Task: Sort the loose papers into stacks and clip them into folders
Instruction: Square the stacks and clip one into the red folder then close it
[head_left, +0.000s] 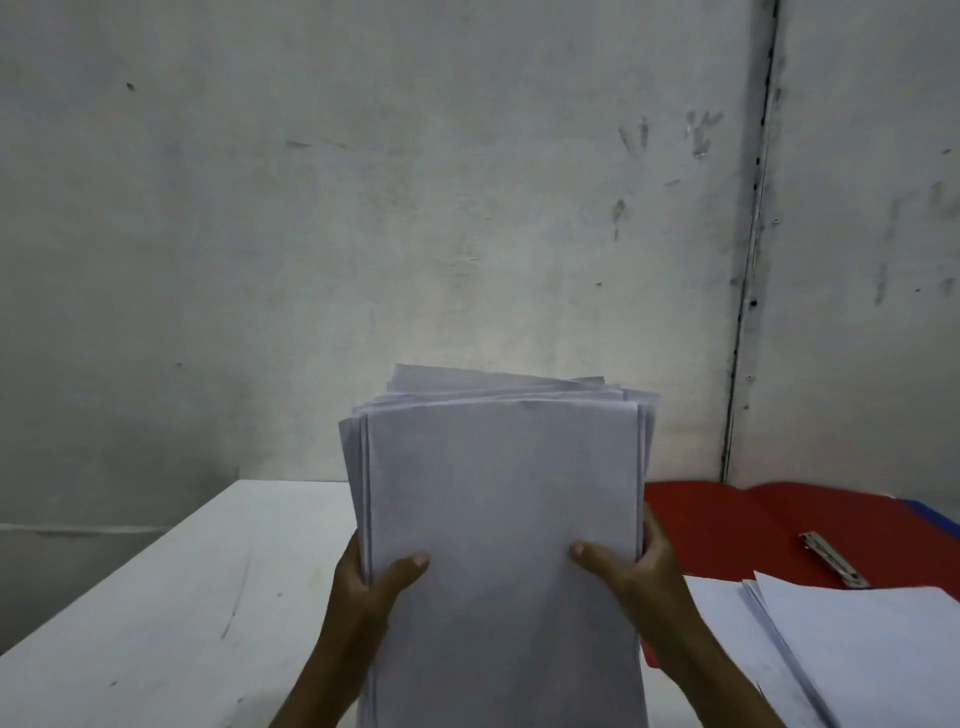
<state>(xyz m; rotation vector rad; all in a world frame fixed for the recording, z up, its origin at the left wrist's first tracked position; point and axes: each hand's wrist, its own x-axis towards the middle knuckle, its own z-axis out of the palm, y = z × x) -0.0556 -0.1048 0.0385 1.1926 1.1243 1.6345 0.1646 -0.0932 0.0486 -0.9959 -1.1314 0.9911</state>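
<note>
Because the thick sheaf of loose white paper sheets (501, 519) is floppy, slippery and unevenly aligned at its top, it is best held low on both long edges. Standing upright at centre frame, it is being gripped by the left hand (371, 582) and right hand (631, 566), thumbs pressing its front.

Paper stack (504, 519) plain white; folder (727, 530) red; table (182, 597) white, scuffed; wall (363, 208) grey, smudged.
</note>
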